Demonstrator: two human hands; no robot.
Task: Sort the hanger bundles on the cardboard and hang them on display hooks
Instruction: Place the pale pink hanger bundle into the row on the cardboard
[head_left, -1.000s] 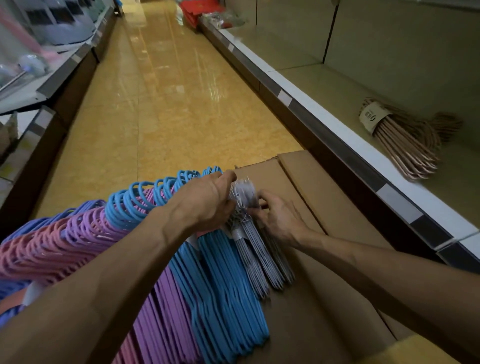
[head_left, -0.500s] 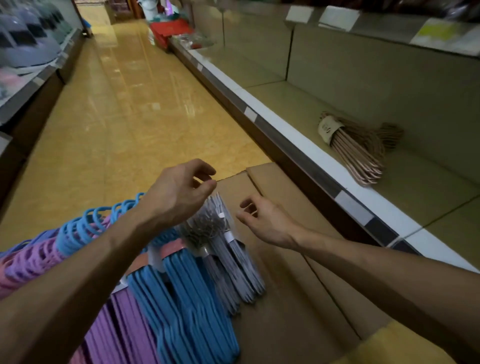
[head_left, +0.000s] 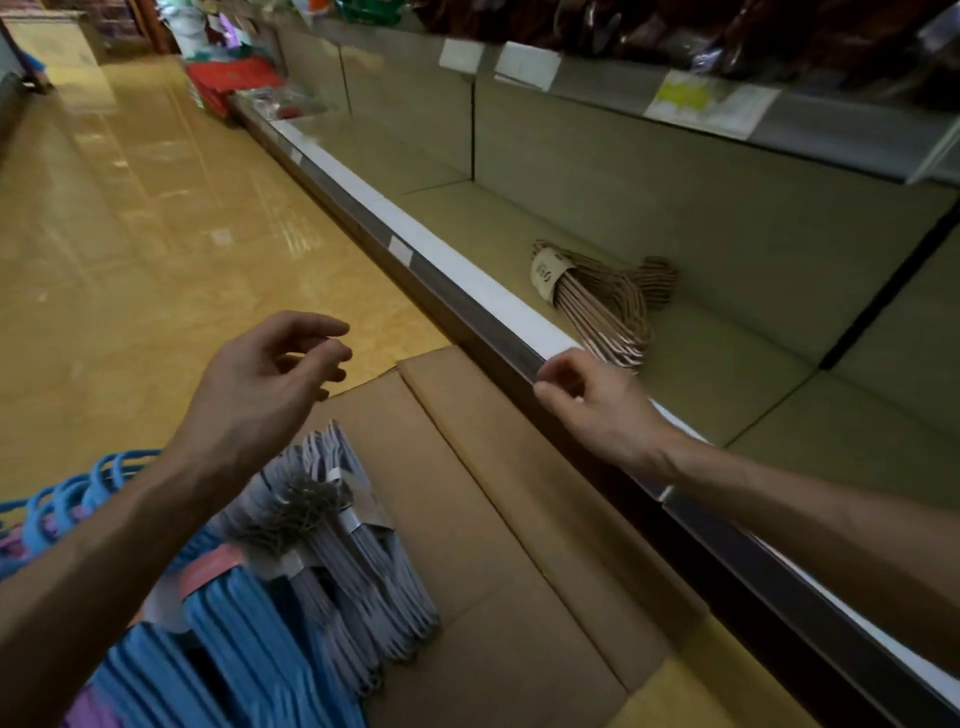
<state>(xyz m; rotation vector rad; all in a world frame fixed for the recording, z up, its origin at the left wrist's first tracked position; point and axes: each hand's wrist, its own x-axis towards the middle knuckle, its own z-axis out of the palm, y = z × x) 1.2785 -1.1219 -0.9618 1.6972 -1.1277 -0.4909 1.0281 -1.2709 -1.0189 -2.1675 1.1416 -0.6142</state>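
The grey hanger bundle (head_left: 337, 525) lies on the flattened cardboard (head_left: 519, 545) on the floor, its hooks bunched at the top, with nothing holding it. Just beside it on the left lie the blue hanger bundles (head_left: 239, 649), with pink and purple ones at the frame's edge. I see my left hand (head_left: 270, 384) hovering above the grey bundle, fingers loosely curled, holding nothing. My right hand (head_left: 597, 400) is raised over the front edge of the lower shelf (head_left: 467, 280), fingers loosely bent, also holding nothing. On that shelf, well apart from the cardboard, lies a tan hanger bundle (head_left: 602, 301) with a paper label.
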